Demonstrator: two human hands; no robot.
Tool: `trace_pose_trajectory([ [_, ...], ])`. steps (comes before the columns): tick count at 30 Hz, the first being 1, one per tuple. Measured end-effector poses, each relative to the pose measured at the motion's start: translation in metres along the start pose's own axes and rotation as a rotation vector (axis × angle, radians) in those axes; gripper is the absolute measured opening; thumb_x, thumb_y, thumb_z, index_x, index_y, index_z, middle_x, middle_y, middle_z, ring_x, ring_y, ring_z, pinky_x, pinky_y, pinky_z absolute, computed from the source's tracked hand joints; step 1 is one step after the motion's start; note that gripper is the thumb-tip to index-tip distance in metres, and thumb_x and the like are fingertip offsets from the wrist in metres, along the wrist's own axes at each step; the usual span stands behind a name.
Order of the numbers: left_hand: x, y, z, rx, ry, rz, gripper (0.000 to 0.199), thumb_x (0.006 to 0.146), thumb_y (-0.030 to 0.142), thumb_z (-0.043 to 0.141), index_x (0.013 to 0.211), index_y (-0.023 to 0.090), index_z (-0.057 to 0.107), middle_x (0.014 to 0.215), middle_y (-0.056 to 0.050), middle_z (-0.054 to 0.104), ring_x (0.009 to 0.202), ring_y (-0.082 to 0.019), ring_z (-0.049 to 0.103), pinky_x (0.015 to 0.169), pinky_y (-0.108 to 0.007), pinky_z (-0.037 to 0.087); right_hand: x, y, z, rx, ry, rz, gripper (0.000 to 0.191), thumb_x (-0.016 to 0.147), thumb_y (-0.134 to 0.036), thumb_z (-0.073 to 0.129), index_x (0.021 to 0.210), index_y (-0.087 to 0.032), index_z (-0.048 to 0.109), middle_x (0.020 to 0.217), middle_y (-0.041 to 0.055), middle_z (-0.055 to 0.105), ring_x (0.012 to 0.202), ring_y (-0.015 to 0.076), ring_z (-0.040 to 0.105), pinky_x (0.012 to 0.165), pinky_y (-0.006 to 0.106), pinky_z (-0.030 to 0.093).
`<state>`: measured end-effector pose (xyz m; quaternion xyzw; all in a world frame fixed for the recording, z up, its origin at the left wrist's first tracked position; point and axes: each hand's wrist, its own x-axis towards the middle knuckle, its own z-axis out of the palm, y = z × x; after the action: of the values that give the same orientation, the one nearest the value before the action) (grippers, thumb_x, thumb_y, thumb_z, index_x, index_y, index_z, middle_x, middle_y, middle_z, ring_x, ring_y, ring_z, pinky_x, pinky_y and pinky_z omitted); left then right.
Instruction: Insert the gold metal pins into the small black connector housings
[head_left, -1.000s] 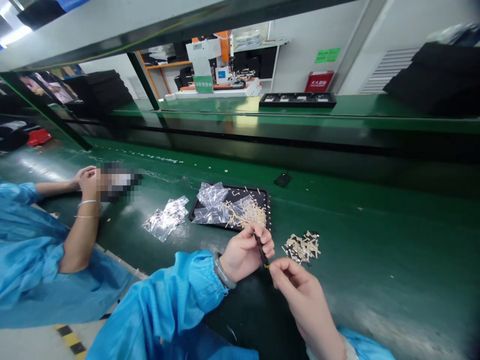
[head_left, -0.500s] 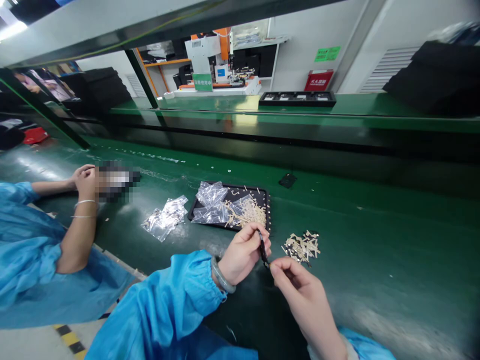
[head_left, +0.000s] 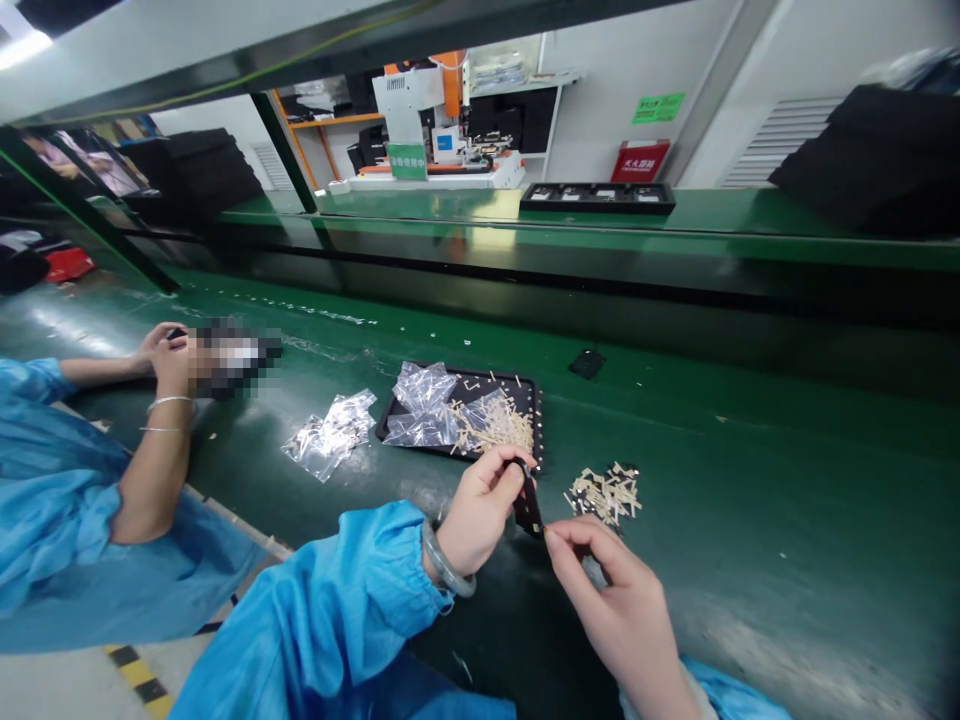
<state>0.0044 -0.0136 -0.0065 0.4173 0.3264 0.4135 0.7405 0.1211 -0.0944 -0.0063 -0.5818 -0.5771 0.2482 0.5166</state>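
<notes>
Between the thumb and fingers of my left hand (head_left: 484, 500) is a thin black flat part (head_left: 528, 505), tilted on edge, with a small light spot near its lower corner. My right hand (head_left: 611, 590) pinches thumb and forefinger together right at that corner; whatever is between the fingertips is too small to make out. Just beyond my left hand lies a black tray (head_left: 463, 372) holding clear plastic bags (head_left: 421, 405) and a heap of small beige strips (head_left: 501, 425). Beyond my right hand, a loose pile of beige and black pieces (head_left: 606, 493) rests on the green bench.
More clear bags (head_left: 330, 435) lie left of the tray. A flat black piece (head_left: 586, 362) lies farther back. At the left, a co-worker's hands (head_left: 166, 350) hold something dark and partly blurred. A raised shelf (head_left: 450, 205) behind carries a compartmented black tray (head_left: 596, 198).
The black part has turned in my left hand, so more of its flat face shows. My right fingertips stay at its lower corner, slightly farther right.
</notes>
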Motion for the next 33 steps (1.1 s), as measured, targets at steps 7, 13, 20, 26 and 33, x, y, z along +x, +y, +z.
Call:
trace_pose_trajectory([
  [7,-0.003,0.007,0.0,0.247,0.059,0.09,0.025,0.083,0.039,0.052,0.091,0.015,0.054,0.067,0.001,0.05,0.054,-0.007,0.045,0.052,-0.018,0.04,0.001,-0.003,-0.002,-0.063,0.009,-0.098,0.009,0.084,-0.016,0.053,0.077,-0.02,0.057,0.069,0.0014,0.058,0.064,0.0136,0.056,0.059,0.022,0.044],
  [13,-0.007,0.01,-0.001,0.446,0.073,0.24,0.02,0.087,0.032,0.048,0.093,0.016,0.057,0.081,-0.002,0.054,0.057,-0.007,0.049,0.053,-0.019,0.044,-0.001,-0.001,-0.006,-0.206,0.01,-0.241,0.009,0.083,-0.011,0.053,0.084,-0.019,0.057,0.075,0.0026,0.06,0.069,0.0137,0.057,0.068,0.025,0.043],
  [20,-0.009,0.01,-0.001,0.676,0.088,0.549,0.016,0.087,0.019,0.046,0.093,0.017,0.06,0.086,-0.005,0.057,0.072,-0.011,0.053,0.063,-0.022,0.046,-0.001,-0.005,-0.005,-0.589,0.069,-0.46,0.008,0.082,-0.013,0.056,0.088,-0.014,0.061,0.07,0.0044,0.063,0.062,0.0148,0.055,0.063,0.029,0.04],
  [26,-0.005,0.014,-0.002,0.574,0.151,0.418,0.018,0.086,0.026,0.048,0.092,0.017,0.063,0.088,-0.005,0.058,0.069,-0.012,0.053,0.06,-0.022,0.045,-0.004,-0.009,-0.006,-0.645,-0.018,-0.509,0.019,0.081,-0.012,0.056,0.098,-0.017,0.063,0.071,0.0048,0.066,0.061,0.0163,0.058,0.06,0.03,0.041],
  [33,0.003,0.018,-0.002,0.106,0.189,-0.056,0.032,0.07,0.038,0.067,0.091,0.014,0.066,0.067,0.0,0.053,0.055,-0.007,0.043,0.048,-0.018,0.035,0.009,-0.001,-0.03,-0.155,-0.02,-0.165,0.014,0.084,-0.017,0.052,0.09,-0.021,0.064,0.083,0.0061,0.066,0.072,0.018,0.062,0.064,0.028,0.05],
])
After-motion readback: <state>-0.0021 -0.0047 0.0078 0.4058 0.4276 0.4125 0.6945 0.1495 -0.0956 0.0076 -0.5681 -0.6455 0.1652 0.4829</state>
